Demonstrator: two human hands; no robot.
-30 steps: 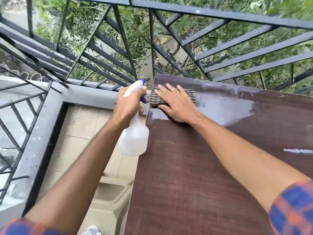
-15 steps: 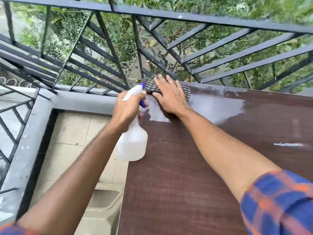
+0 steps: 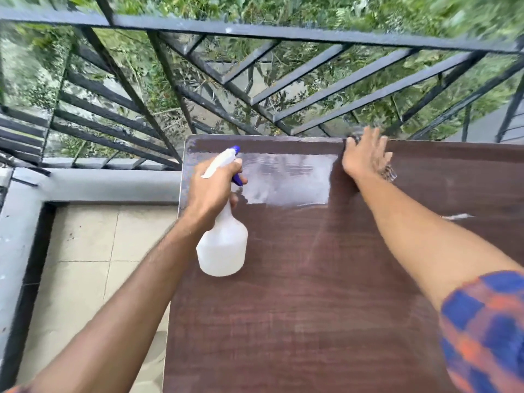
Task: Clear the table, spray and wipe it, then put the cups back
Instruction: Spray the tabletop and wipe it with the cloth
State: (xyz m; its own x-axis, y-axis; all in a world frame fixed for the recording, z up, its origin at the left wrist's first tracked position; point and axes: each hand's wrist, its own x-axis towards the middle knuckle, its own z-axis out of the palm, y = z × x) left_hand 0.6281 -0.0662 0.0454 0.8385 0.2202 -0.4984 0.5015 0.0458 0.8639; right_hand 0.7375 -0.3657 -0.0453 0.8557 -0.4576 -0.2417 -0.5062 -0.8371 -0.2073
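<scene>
Cloth point(image 3: 389, 173) at table's point(image 3: 312, 307) far edge, bottle point(image 3: 222, 251) gripped

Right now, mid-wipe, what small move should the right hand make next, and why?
Probably slide the right hand and the cloth under it rightward along the far edge of the table: a wet sheen lies to its left, while the wood to its right looks dull, with a pale streak nearer.

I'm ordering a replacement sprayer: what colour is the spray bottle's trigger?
Blue. The trigger of the white spray bottle shows best in the head view.
</scene>
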